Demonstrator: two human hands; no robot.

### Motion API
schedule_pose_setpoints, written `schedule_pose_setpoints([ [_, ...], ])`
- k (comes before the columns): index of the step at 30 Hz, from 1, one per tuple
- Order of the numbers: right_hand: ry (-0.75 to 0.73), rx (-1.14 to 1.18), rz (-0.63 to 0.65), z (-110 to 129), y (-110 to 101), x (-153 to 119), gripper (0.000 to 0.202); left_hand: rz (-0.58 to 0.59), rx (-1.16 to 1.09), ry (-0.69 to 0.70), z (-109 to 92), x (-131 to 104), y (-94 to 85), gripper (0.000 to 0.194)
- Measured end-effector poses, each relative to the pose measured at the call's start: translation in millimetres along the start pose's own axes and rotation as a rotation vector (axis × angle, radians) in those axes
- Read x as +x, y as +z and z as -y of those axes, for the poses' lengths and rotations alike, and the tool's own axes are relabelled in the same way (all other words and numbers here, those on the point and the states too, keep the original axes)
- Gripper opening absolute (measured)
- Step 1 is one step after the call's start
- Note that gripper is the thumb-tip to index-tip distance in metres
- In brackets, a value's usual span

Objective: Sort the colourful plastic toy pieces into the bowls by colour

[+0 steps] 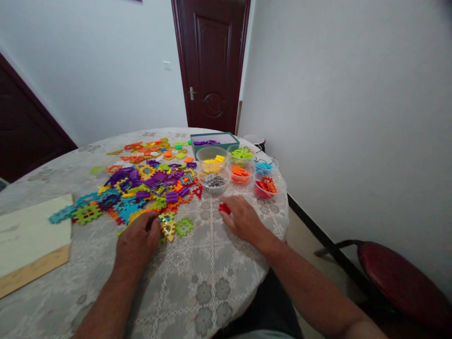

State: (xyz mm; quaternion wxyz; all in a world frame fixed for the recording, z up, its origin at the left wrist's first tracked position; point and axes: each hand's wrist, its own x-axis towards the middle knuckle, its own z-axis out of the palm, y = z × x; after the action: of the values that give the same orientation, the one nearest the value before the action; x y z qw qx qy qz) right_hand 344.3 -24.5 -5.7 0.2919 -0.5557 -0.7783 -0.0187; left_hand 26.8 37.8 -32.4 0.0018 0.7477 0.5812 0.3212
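Observation:
My right hand point(242, 219) is closed around a small red piece point(225, 208), just in front of the bowls. At the near edge of the pile of colourful plastic pieces point(158, 179), my left hand point(137, 240) has its fingers curled, and what they hold, if anything, is hidden. A yellow piece point(168, 229) and a green square piece point(184, 227) lie beside it. Clear bowls hold grey pieces point(213, 180), orange pieces point(240, 173), yellow pieces point(213, 162), green pieces point(242, 152), blue pieces point(263, 165) and red pieces point(265, 186).
Behind the bowls stands a green-rimmed box point(231, 147) with purple pieces inside. A board with pale paper point(35, 230) lies at the left on the round table's patterned cloth point(197, 282). A red-seated chair point(399, 273) stands at the right, near the wall.

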Motion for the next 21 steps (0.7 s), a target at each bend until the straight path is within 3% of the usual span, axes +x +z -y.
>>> schedule_pose_setpoints([
  [3,0.129,-0.154,-0.243,-43,-37,-3,0.033,-0.019,-0.015,-0.007,0,1,0.4,0.024],
  [6,0.216,-0.317,-0.327,-89,-66,-8,0.033,-0.021,-0.018,-0.04,-3,0,-1.4,0.026],
  [9,0.298,-0.434,-0.365,-126,-76,-14,0.034,-0.039,-0.037,-0.099,-3,-1,-4.7,0.027],
  [12,0.317,-0.499,-0.403,-141,-73,-14,0.033,-0.091,-0.061,-0.173,0,-1,-8.9,0.028],
  [14,0.261,-0.462,-0.43,-132,-68,-10,0.031,-0.121,-0.071,-0.211,3,-1,-12.4,0.028],
  [17,0.135,-0.25,-0.363,-91,-58,0,0.029,-0.146,-0.069,-0.253,5,-1,-17.5,0.028],
  [21,-0.05,0.149,0.033,-22,-32,19,0.028,-0.082,-0.064,-0.253,4,-2,-20.6,0.027],
])
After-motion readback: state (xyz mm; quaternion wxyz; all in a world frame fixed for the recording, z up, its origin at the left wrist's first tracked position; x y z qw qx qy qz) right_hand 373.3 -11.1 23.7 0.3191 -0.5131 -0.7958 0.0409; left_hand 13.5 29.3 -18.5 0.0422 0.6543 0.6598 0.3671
